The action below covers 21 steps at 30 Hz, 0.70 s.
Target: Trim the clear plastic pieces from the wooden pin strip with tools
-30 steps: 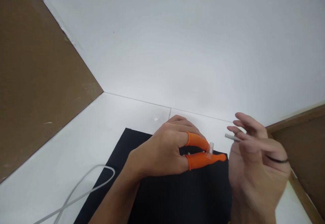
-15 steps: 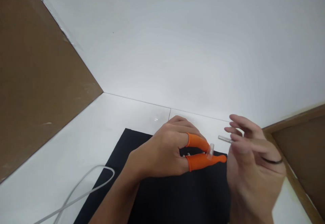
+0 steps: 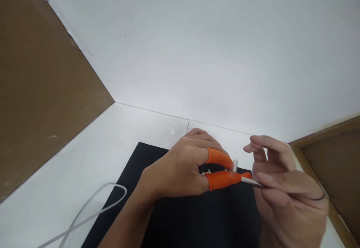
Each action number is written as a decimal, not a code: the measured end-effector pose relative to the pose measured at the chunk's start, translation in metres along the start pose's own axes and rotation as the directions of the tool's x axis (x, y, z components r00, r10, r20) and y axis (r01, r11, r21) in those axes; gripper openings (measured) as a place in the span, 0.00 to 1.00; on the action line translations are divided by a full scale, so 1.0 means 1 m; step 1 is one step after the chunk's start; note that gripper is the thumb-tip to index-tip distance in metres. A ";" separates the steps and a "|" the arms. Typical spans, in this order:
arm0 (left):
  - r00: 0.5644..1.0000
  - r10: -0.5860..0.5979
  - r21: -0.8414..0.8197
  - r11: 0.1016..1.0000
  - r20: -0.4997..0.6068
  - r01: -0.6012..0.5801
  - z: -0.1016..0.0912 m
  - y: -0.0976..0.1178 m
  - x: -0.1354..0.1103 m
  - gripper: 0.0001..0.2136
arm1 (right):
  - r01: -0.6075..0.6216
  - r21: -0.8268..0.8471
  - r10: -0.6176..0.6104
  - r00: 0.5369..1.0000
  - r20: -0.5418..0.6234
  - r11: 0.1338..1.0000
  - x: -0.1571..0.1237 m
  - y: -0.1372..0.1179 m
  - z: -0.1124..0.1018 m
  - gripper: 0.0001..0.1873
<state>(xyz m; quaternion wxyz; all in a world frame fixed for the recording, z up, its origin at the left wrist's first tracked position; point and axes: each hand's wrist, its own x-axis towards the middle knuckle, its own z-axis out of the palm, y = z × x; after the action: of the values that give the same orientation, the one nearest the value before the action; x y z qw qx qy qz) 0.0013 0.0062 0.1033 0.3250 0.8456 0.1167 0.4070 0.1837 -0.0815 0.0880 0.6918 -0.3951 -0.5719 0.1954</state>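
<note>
My left hand (image 3: 182, 165) wears orange finger cots (image 3: 222, 180) on thumb and index finger. Those two fingertips are closed on a short clear plastic tube (image 3: 234, 165), which stands up between them. Small pale bits show in the gap behind the cots, too small to name. My right hand (image 3: 292, 191) pinches a slim tool (image 3: 251, 182) with a pale, metal-looking tip between thumb and index finger. A dark curved end of it emerges behind the thumb. Its tip lies at the left thumb's cot, just below the tube; whether they touch I cannot tell.
A black mat (image 3: 202, 221) lies beneath my hands on the white table (image 3: 152, 124). At the left, a grey cable (image 3: 92, 191) loops onto the mat. A small clear piece (image 3: 172, 132) lies beyond my left hand. Brown panels (image 3: 45, 90) flank the white wall (image 3: 213, 53).
My right hand has moved down and slightly right, and the tool's tip has dropped from above the orange cot to beside it. My left hand and the tube have stayed nearly still.
</note>
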 end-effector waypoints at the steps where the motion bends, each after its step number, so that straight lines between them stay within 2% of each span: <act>1: 1.000 0.002 0.001 1.000 -0.004 -0.002 0.000 0.000 0.000 0.03 | 0.001 -0.019 -0.001 1.000 -0.028 1.000 0.001 0.001 0.001 0.04; 3: 1.000 0.000 -0.004 1.000 -0.009 0.000 0.001 0.002 -0.001 0.03 | -0.038 -0.056 0.028 0.985 -0.171 0.998 0.003 0.006 0.005 0.06; 5: 1.000 -0.006 -0.008 1.000 -0.007 0.006 0.001 0.003 -0.003 0.03 | -0.106 -0.062 0.080 0.942 -0.326 0.992 0.005 0.010 0.010 0.07; 8: 1.000 -0.010 -0.010 1.000 -0.003 0.010 0.002 0.004 -0.004 0.04 | -0.132 -0.020 0.110 0.891 -0.441 0.991 0.008 0.013 0.015 0.09; 11: 1.000 -0.009 -0.013 1.000 -0.012 0.009 0.002 0.002 -0.004 0.05 | -0.072 -0.014 0.062 0.925 -0.375 0.997 0.007 0.010 0.012 0.07; 15: 1.000 0.000 0.005 1.000 -0.004 0.000 0.002 0.000 -0.002 0.04 | -0.003 -0.001 0.003 0.995 -0.099 1.000 0.003 0.002 -0.001 0.06; 17: 1.000 -0.004 0.007 1.000 0.004 0.004 0.002 0.000 0.000 0.03 | 0.021 0.021 -0.022 0.999 0.047 1.000 0.001 0.000 -0.006 0.05; 18: 1.000 -0.008 0.006 1.000 0.005 0.008 0.002 0.000 0.000 0.03 | 0.010 0.018 -0.012 0.997 0.080 1.000 0.001 0.000 -0.007 0.05; 19: 1.000 -0.009 0.005 1.000 0.001 0.009 0.002 0.000 0.000 0.03 | 0.000 0.007 -0.001 0.997 0.071 1.000 0.001 0.000 -0.006 0.04; 21: 1.000 -0.009 0.000 1.000 -0.005 0.009 0.003 0.001 -0.001 0.03 | -0.017 -0.018 0.016 0.997 -0.071 1.000 0.002 0.004 -0.001 0.05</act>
<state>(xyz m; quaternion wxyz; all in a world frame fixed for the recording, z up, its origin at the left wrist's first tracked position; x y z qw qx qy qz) 0.0027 0.0041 0.1019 0.3265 0.8441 0.1211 0.4078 0.1856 -0.0782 0.0865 0.7063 -0.4127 -0.5457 0.1817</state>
